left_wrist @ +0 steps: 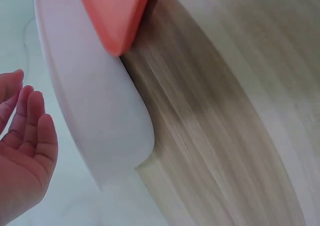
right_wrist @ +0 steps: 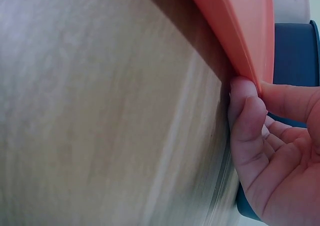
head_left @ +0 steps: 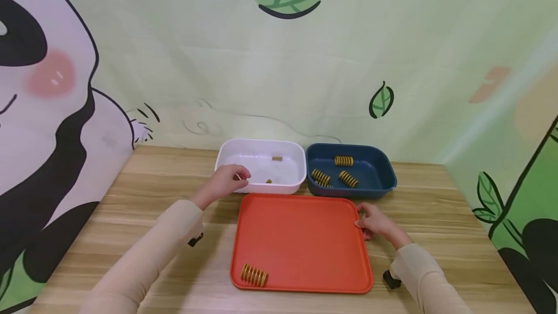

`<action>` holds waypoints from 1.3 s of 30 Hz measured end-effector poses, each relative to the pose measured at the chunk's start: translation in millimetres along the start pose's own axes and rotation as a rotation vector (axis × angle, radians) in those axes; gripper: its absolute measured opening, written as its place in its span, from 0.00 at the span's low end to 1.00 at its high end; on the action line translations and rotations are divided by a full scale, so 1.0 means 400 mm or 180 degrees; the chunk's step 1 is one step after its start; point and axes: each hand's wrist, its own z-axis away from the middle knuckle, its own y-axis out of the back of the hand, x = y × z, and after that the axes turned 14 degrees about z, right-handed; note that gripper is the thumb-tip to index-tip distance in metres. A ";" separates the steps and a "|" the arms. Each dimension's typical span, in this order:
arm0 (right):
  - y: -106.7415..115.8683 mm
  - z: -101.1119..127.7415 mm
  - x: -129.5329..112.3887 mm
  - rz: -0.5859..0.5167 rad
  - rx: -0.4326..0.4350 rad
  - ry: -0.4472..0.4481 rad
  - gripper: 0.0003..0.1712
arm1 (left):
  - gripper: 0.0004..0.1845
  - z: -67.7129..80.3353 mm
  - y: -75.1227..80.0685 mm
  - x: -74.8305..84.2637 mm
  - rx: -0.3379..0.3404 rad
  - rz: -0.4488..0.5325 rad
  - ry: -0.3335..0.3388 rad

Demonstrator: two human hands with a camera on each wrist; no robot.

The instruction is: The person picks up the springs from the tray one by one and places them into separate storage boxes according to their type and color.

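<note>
My right hand (head_left: 376,223) pinches the right edge of a red-orange tray (head_left: 301,241), thumb on top and fingers beneath the rim, as the right wrist view shows. On the tray's near left corner lies a gold-brown coil spring (head_left: 254,275). My left hand (head_left: 225,182) hovers over the front left rim of a white bin (head_left: 226,153), its fingers loosely bent with nothing between them. Two small brown pieces (head_left: 277,158) lie inside that bin. Several yellow-and-black coil springs (head_left: 348,179) sit in the navy bin (head_left: 375,171) beside it.
Both bins stand side by side at the back of the wooden table (head_left: 174,173), right behind the tray. A printed cloth (head_left: 209,71) with leaves and a panda hangs behind the table.
</note>
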 end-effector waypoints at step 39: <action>-0.002 -0.002 -0.006 0.0086 0.0008 -0.0082 0.19 | 0.16 0.137 -0.085 -0.094 -0.0425 0.0531 0.0182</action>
